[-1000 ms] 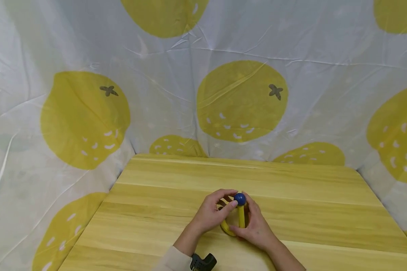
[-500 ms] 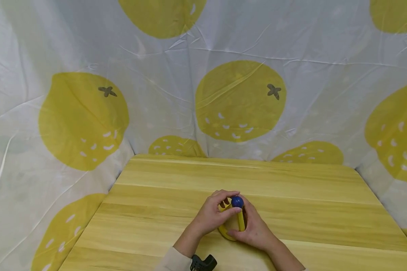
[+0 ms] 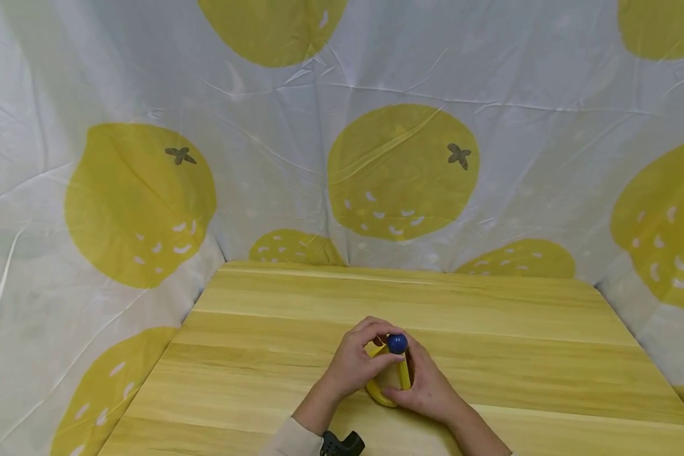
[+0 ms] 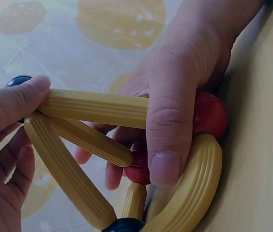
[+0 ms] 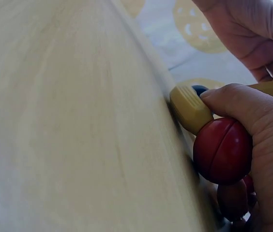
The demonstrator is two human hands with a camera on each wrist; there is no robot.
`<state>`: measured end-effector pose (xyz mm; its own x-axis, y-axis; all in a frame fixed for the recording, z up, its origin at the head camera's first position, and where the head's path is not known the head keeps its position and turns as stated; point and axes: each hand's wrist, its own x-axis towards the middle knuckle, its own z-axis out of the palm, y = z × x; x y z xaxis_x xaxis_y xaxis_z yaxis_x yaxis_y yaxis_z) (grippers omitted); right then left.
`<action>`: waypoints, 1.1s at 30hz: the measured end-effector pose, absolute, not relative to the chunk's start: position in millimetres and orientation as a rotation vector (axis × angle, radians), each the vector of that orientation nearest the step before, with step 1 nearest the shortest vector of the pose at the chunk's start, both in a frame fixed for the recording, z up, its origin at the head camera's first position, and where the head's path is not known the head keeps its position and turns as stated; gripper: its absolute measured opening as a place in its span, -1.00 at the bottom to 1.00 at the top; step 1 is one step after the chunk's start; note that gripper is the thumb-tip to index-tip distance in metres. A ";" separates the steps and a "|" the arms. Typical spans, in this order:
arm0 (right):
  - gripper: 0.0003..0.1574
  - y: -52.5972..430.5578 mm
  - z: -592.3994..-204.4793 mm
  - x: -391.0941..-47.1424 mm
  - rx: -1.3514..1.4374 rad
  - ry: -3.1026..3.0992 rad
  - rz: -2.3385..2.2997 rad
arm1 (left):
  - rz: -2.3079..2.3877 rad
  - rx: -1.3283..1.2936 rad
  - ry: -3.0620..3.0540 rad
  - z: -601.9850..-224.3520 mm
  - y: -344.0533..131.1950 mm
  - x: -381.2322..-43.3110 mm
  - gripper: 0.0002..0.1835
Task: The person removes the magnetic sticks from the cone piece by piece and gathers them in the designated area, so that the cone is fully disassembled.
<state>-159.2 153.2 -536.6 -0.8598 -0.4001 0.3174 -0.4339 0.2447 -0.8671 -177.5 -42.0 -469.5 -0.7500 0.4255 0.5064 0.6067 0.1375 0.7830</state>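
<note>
A toy building frame of yellow rods and coloured balls stands on the table between both hands. Its blue ball [image 3: 397, 344] is at the top, pinched between the thumb and fingers of my left hand [image 3: 350, 361]. Straight yellow rods [image 4: 98, 107] slope down from that ball to red balls [image 4: 137, 169] and a dark blue ball [image 4: 126, 225]. A curved yellow rod [image 4: 194, 188] forms part of the base. My right hand [image 3: 427, 380] grips the frame low on its right side, thumb across a straight rod beside a large red ball [image 5: 222, 151]. The right fingertips show behind the frame.
The wooden table [image 3: 262, 304] extends to both sides and behind the hands. A white curtain with yellow fruit prints [image 3: 405, 171] hangs along its far and side edges. A black strap mount [image 3: 342, 442] sits on the left wrist.
In the head view the blue ball has come slightly toward me and to the left, with the left thumb and fingers staying around it. The right hand keeps its grip low on the frame.
</note>
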 end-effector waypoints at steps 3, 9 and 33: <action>0.34 153.6 -537.0 -159.8 0.845 -2.458 1.701 | -1.657 -1.026 -2.217 -469.4 -41.9 -177.1 -0.66; 0.34 154.5 -536.0 -159.8 0.843 -2.479 1.681 | -1.614 -1.031 -2.203 -468.8 -42.5 -176.6 -0.66; 0.49 152.0 -529.5 -153.7 0.466 -2.762 1.537 | -1.700 -0.716 -2.056 -483.5 -54.4 -189.7 -0.48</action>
<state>-153.7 152.0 -529.5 -0.9561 -0.2776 0.0942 -0.2263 0.4948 -0.8390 -189.7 -54.4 -483.5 -0.7993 0.1445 0.5833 0.6000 0.1396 0.7877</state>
